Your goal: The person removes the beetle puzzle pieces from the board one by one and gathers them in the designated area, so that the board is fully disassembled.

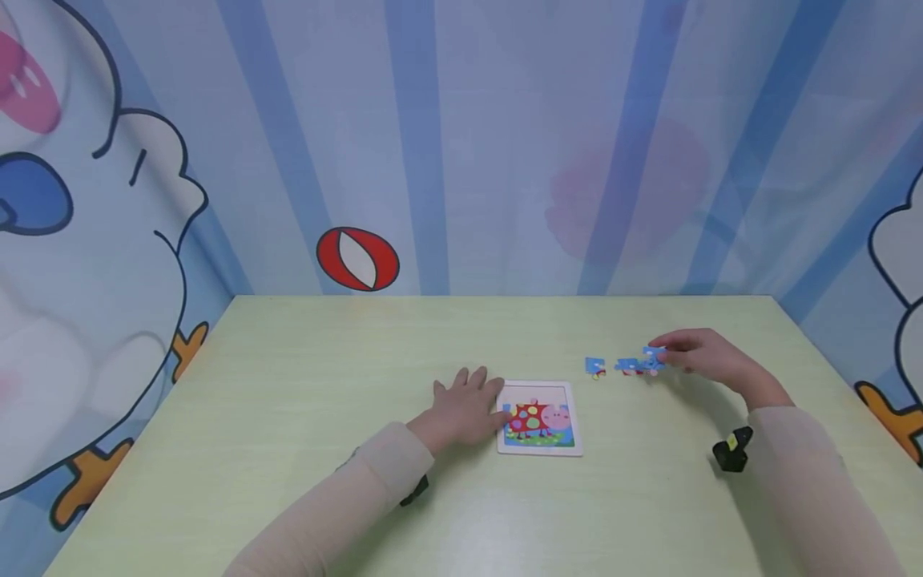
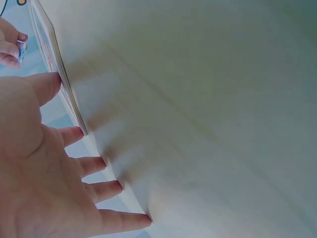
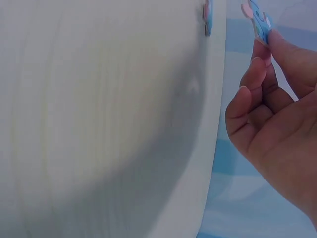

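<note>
A white-framed jigsaw puzzle tray (image 1: 541, 451) lies on the table, its lower part filled with a pink pig in a spotted red body. My left hand (image 1: 465, 409) rests at the tray's left side with fingers spread, thumb and index finger touching the tray edge (image 2: 64, 74). Farther right, my right hand (image 1: 710, 358) pinches a blue puzzle piece (image 3: 258, 21) between thumb and fingertip, held above the table. Just left of it lie more blue pieces (image 1: 629, 366), partly overlapped by the held one in the head view. A separate blue piece (image 1: 594, 366) lies nearer the tray.
The pale wooden table (image 1: 288, 361) ends at a blue striped curtain (image 1: 490, 160) with cartoon prints behind and at both sides. A black wrist device (image 1: 731, 450) sits by the right sleeve, and another (image 1: 414, 491) under the left cuff.
</note>
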### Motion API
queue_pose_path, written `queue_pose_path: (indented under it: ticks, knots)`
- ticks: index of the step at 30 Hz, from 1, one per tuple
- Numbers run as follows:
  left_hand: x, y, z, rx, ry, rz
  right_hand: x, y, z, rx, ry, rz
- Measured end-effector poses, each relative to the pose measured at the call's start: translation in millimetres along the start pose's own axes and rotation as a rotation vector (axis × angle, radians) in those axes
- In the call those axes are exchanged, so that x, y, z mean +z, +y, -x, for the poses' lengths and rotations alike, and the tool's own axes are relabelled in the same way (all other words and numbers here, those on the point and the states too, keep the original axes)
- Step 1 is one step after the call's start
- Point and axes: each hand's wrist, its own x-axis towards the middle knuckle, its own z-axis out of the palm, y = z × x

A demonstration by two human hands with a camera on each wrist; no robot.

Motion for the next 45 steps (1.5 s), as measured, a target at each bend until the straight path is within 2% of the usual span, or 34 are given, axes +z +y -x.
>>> queue_pose_path:
  ticks: [17, 22, 31, 45]
  knots:
    - [0.2, -0.6, -0.7, 0.01, 0.01, -0.005, -6.4, 21.4, -2.9, 0.101, -0.024, -0.026]
    - [0.1, -0.7, -0.8, 0.009, 0.011, -0.004, -3.7, 22.2, -6.0, 0.1, -0.003, 0.002]
    - [-0.7, -0.1, 0.4, 0.013, 0.013, 0.009, -1.7, 23.2, -9.2, 0.071, 0.035, 0.129]
    - [1.7, -0.7, -1.7, -0.001, 0.014, -0.002, -0.4, 24.5, -10.9, 0.077, 0.054, 0.158]
